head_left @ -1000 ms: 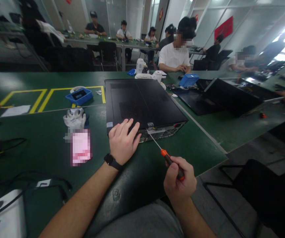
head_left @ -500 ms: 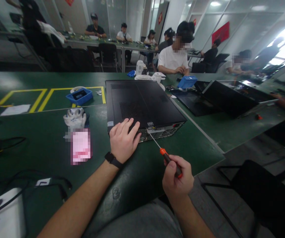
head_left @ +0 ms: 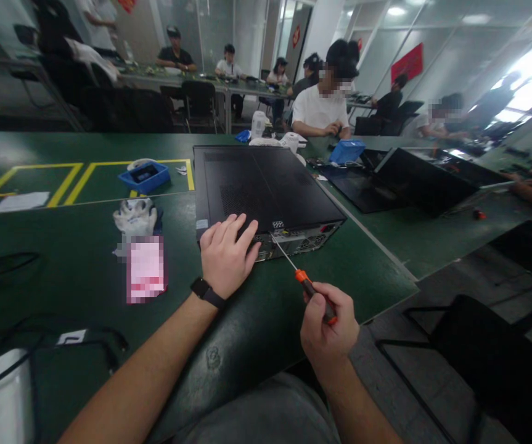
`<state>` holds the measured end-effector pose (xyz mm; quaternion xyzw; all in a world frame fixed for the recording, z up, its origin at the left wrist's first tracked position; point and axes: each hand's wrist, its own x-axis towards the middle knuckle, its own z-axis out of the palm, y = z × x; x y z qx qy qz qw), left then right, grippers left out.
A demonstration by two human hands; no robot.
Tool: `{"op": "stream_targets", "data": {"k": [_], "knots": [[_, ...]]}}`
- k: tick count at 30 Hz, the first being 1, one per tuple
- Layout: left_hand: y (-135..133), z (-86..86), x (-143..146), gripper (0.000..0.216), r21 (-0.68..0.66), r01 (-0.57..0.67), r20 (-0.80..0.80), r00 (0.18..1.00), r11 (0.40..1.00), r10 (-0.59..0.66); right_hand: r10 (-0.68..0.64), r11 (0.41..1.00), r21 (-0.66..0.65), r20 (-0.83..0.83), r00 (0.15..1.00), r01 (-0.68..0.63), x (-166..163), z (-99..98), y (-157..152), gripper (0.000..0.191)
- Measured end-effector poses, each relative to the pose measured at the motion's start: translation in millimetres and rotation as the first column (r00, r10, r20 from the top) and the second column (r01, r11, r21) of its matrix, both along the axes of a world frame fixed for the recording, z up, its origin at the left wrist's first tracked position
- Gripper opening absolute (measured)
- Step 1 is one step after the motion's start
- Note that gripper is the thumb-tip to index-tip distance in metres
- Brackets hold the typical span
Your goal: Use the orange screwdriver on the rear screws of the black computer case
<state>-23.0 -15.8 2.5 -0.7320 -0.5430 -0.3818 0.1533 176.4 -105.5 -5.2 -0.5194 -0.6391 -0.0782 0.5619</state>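
Note:
A black computer case [head_left: 266, 179] lies flat on the green table [head_left: 182, 259], its metal back panel [head_left: 302, 241] facing me. My left hand [head_left: 229, 253] rests palm down on the near left corner of the case, fingers stretched out over its top and edge. In my right hand [head_left: 330, 324] is a screwdriver [head_left: 311, 285] with an orange and dark handle, gripped in closed fingers. Its thin shaft points up and left, and the tip meets the upper edge of the back panel. Whether a screw sits under the tip is too small to tell.
Left of the case are grey-white gloves [head_left: 136, 217], a blurred pink packet [head_left: 146, 268] and a blue tray [head_left: 144, 178]. Black cables [head_left: 103, 336] lie at the lower left. Behind sits a person in white [head_left: 321, 114]. At right are an opened case [head_left: 427, 179] and a chair [head_left: 478, 345].
The whole view has shifted slightly, so things appear a little further left and higher. Both hands keep their places on the case and the screwdriver.

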Motion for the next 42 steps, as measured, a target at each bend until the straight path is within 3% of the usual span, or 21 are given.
{"op": "stream_targets", "data": {"k": [11,23,31,36,42], "knots": [[0.1,-0.5,-0.7,0.04,0.04,-0.011,-0.022,1.0,0.999,0.011,-0.013,1.0,0.022,0.002,1.0,0.013,-0.1,-2.3,0.5,0.014],[0.4,-1.2,-0.9,0.04,0.066,-0.029,-0.064,0.997,0.997,0.033,0.12,0.989,0.08,0.037,0.992,-0.123,3.1,17.7,8.0,0.023],[-0.2,0.1,0.0,0.042,0.052,-0.025,-0.039,0.999,0.998,0.027,0.037,0.994,0.098,0.032,0.999,-0.04,4.5,1.5,3.4,0.028],[-0.5,0.2,-0.2,0.043,0.046,-0.018,-0.029,0.999,0.999,0.02,-0.042,0.996,0.076,0.01,0.999,0.041,7.2,-8.9,0.6,0.02],[-0.8,0.8,-0.5,0.041,0.066,-0.038,-0.064,0.997,0.997,0.042,0.136,0.986,0.098,-0.033,0.99,-0.132,8.8,-8.8,3.7,0.028]]}}
